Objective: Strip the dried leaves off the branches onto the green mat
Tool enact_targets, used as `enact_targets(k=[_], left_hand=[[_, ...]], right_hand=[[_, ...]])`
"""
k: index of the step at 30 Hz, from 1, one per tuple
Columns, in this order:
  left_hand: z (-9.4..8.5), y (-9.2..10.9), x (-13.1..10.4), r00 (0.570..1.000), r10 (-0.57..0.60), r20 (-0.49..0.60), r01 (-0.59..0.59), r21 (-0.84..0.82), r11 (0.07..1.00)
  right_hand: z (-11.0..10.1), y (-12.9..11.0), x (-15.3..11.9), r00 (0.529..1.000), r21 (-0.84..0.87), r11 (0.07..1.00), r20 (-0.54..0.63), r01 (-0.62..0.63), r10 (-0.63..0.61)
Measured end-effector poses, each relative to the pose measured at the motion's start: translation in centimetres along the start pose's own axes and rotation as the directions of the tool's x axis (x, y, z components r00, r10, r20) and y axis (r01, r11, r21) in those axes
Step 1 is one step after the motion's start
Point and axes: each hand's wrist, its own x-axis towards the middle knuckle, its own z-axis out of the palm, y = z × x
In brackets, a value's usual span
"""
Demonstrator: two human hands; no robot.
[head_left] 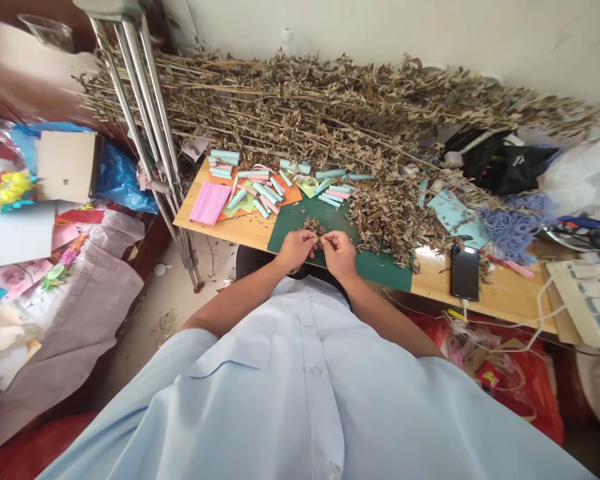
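Both hands meet over the front edge of a dark green mat [290, 220]. My left hand [298, 249] is closed, its fingertips pinching brownish dried plant material. Touching it from the right, my right hand [339, 253] is closed too, with thumb and fingers on the same small bit. Just behind the fingertips lies a small heap of crumbled dried leaves [312, 225]. A larger pile of dried leaves [387, 220] covers the mat's right part. To the left are rolled blue and pink paper tubes [267, 193] and a pink paper stack [210, 203].
Long dried stalks [300, 100] lie along the wall. Metal crutches [153, 113] lean at the table's left end. A black phone [465, 273] with a white cable, blue cord [517, 223] and a white keyboard-like object [585, 297] are on the right. Red bags [525, 387] sit below.
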Motion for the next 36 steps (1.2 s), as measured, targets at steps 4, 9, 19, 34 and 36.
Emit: enact_targets(k=[4,9,19,34,36], left_hand=[[0.0,-0.3,0.1,1.000,0.009,-0.008,-0.009,0.003,1.000],[-0.2,0.4,-0.2,0.999,0.031,0.034,-0.033,0.059,0.998],[-0.1,1.2,-0.7,0.999,0.014,0.030,-0.018,0.148,0.989],[-0.1,1.7,-0.8,1.000,0.005,-0.018,-0.003,0.115,0.993],[-0.1,1.7,-0.8,1.000,0.011,-0.019,-0.009,0.131,0.991]], right_hand=[[-0.1,0.0,-0.1,1.000,-0.012,1.000,0.011,0.024,-0.024],[0.0,0.1,-0.1,0.999,0.019,0.999,0.016,0.028,-0.028],[0.2,0.9,0.1,0.998,-0.060,0.998,-0.060,0.020,-0.023],[-0.2,-0.3,-0.2,0.999,0.014,0.999,0.002,0.032,-0.032],[-0.2,-0.2,-0.1,0.999,0.007,0.999,0.004,0.034,-0.034]])
